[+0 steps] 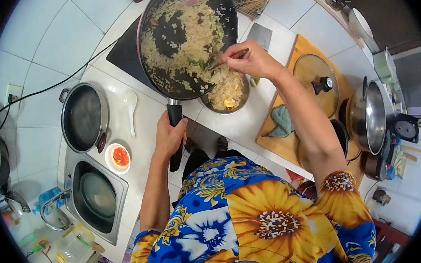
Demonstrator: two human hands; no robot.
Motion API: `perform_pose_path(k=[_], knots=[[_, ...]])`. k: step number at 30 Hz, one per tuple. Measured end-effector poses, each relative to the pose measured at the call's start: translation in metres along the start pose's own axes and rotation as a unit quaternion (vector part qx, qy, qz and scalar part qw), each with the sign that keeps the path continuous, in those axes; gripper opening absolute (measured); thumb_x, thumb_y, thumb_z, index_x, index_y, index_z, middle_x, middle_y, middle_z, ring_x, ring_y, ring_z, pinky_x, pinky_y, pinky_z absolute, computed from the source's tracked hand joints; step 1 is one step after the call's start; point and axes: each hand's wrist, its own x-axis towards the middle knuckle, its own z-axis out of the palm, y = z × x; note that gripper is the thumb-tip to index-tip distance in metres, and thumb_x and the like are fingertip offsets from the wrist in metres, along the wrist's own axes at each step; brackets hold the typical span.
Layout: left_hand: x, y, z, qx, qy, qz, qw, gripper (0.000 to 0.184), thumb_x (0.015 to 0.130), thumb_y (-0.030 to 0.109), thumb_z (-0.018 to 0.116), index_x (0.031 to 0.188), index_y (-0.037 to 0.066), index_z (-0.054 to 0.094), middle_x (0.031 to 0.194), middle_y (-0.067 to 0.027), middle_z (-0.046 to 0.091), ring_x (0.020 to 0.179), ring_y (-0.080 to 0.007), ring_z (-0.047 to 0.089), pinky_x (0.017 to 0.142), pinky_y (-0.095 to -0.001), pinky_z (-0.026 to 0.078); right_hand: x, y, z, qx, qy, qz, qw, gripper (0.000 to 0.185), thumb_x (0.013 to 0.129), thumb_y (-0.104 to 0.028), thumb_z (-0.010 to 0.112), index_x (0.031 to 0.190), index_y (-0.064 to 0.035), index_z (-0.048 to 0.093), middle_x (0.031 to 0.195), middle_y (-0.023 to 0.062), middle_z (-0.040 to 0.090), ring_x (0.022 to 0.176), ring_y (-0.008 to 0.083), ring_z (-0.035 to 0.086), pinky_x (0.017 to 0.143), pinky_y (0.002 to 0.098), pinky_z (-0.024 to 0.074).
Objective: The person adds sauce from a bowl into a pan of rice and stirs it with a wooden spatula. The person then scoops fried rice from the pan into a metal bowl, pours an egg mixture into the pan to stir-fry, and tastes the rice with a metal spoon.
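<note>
My left hand (169,134) is wrapped round the black handle (174,115) of a frying pan (229,15). Fried rice (184,38) with bits of green and egg is spread over the pan's dark inside. The pan's near right edge hangs over a metal bowl (226,112), and more rice (225,92) with yellow egg fills that bowl. In my right hand (252,60) is a thin dark utensil (240,54), pinched between the fingers. Its working end is down among the rice at the pan's edge; whether it is a spoon or chopsticks I cannot make out.
A black hob (126,54) lies beneath the pan. To the left are an empty-looking pot (85,116), a white spoon (131,112), a small bowl of red sauce (110,163) and the sink (120,196). A wooden board (273,120) bears a glass lid (309,71) and a cloth (281,121).
</note>
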Motion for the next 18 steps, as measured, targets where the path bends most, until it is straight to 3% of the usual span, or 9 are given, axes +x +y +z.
perform_pose_path(k=[3, 6, 13, 18], knots=[[0.001, -0.004, -0.003, -0.004, -0.004, 0.003, 1.0, 0.021, 0.085, 0.01, 0.06, 0.092, -0.001, 0.044, 0.06, -0.0042, 0.052, 0.044, -0.0119, 0.049, 0.041, -0.0271, 0.041, -0.008, -0.007, -0.004, 0.011, -0.021, 0.072, 0.997, 0.018, 0.088, -0.014, 0.06, 0.087, 0.0015, 0.068, 0.064, 0.0035, 0.062, 0.05, 0.0068, 0.053, 0.047, 0.0222, 0.044], [0.002, -0.007, -0.005, 0.0, -0.003, 0.007, 1.0, 0.021, 0.085, 0.011, 0.06, 0.092, -0.001, 0.044, 0.059, -0.0041, 0.051, 0.044, -0.0118, 0.049, 0.04, -0.0271, 0.041, -0.015, -0.008, -0.008, -0.004, -0.032, 0.075, 0.997, 0.02, 0.085, -0.019, 0.065, 0.088, 0.0008, 0.07, 0.065, 0.0007, 0.062, 0.053, 0.0053, 0.053, 0.049, 0.0219, 0.0433], [0.005, -0.003, -0.008, -0.007, 0.006, 0.001, 1.0, 0.02, 0.085, 0.01, 0.059, 0.094, -0.001, 0.046, 0.061, -0.0036, 0.051, 0.044, -0.0112, 0.049, 0.04, -0.0268, 0.041, -0.032, -0.009, -0.027, 0.013, -0.044, 0.113, 0.993, 0.021, 0.087, -0.019, 0.062, 0.091, 0.0001, 0.07, 0.065, 0.0026, 0.063, 0.05, 0.0058, 0.052, 0.047, 0.022, 0.0428], [0.008, -0.002, -0.014, -0.032, 0.012, -0.005, 0.999, 0.02, 0.084, 0.01, 0.059, 0.096, -0.001, 0.048, 0.062, -0.0028, 0.051, 0.043, -0.0107, 0.048, 0.04, -0.0263, 0.042, -0.038, -0.009, -0.038, 0.065, 0.064, 0.137, 0.986, 0.02, 0.09, -0.018, 0.059, 0.092, -0.0011, 0.071, 0.062, 0.0029, 0.061, 0.046, 0.007, 0.051, 0.045, 0.0215, 0.0422]])
